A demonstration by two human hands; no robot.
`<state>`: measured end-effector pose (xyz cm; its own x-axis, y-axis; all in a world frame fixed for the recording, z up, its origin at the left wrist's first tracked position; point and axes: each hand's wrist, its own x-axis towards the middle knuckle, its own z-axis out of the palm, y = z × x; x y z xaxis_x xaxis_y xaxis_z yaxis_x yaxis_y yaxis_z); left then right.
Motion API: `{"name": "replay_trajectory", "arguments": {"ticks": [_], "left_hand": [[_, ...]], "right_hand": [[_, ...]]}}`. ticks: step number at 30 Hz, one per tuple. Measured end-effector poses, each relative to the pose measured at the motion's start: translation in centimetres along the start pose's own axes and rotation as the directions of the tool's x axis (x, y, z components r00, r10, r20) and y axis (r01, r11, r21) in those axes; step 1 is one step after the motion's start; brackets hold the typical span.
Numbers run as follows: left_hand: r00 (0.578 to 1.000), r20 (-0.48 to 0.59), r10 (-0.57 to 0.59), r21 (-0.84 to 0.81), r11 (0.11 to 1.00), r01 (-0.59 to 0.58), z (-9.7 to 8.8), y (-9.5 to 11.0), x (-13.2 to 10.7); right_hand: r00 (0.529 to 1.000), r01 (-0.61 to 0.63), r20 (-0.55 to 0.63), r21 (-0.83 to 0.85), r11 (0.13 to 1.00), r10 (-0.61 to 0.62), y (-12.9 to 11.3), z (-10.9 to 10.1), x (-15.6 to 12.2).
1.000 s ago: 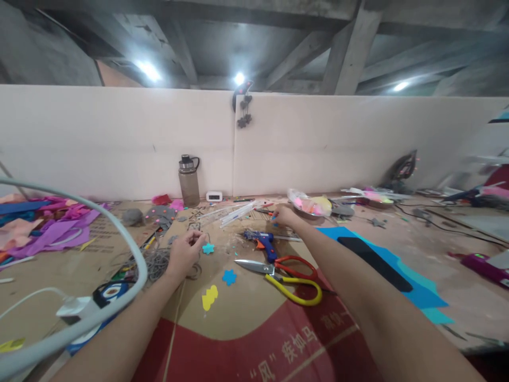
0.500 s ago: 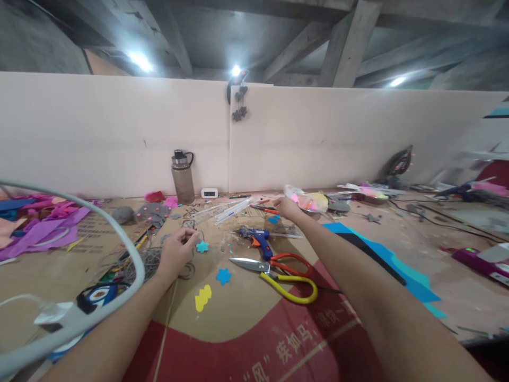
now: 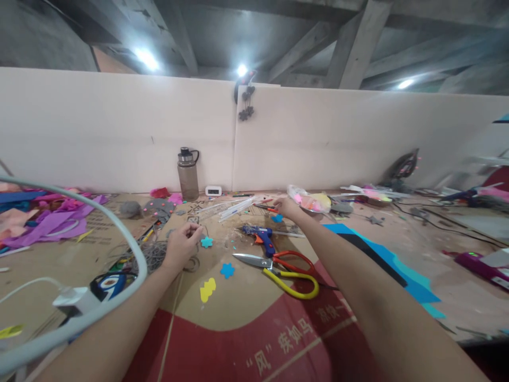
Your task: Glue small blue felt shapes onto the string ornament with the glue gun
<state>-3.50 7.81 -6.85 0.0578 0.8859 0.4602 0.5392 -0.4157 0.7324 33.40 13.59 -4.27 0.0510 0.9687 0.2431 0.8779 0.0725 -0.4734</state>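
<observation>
My left hand (image 3: 183,245) hovers over the cardboard, thumb and forefinger pinched together; whatever is between them is too small to make out. Beside its fingertips lies a light-blue foam flower (image 3: 207,242), and under the wrist a tangle of grey cord (image 3: 155,255). Farther off, my right hand (image 3: 288,208) reaches down with curled fingers by an orange-handled tool (image 3: 270,208) and a small blue foam piece (image 3: 277,218). What it grips is hidden. Between my arms are a blue hot glue gun (image 3: 262,239), scissors (image 3: 294,276) with red and yellow handles, a blue flower (image 3: 227,270) and yellow foam (image 3: 207,290).
White glue sticks (image 3: 238,208) lie behind the glue gun. A water bottle (image 3: 187,178) and a small white clock (image 3: 213,191) stand by the white partition (image 3: 119,132). A pale hose (image 3: 131,239) arcs across the left. Blue foam sheets (image 3: 417,284) lie beyond my right forearm.
The whole view has shifted slightly, so things appear a little farther right. Both hands keep nearly the same places over the table, the left still pinched.
</observation>
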Motion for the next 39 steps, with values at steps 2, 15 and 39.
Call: {"name": "replay_trajectory", "arguments": {"ticks": [2,15,39], "left_hand": [[1.000,0.000,-0.008,-0.017,1.000,0.008,0.0,0.3,-0.1],[0.994,0.087,0.059,-0.104,0.993,-0.050,-2.7,5.1,0.2],[0.972,0.192,0.139,-0.124,0.985,-0.116,-2.3,6.3,-0.7]], "right_hand": [[0.995,-0.092,-0.035,-0.031,0.995,0.091,-0.3,-0.3,-0.2],[0.916,0.389,-0.046,0.350,0.852,-0.400,-15.4,0.6,-7.9],[0.994,0.085,-0.110,0.768,0.635,-0.001,-15.7,3.2,-12.0]]}}
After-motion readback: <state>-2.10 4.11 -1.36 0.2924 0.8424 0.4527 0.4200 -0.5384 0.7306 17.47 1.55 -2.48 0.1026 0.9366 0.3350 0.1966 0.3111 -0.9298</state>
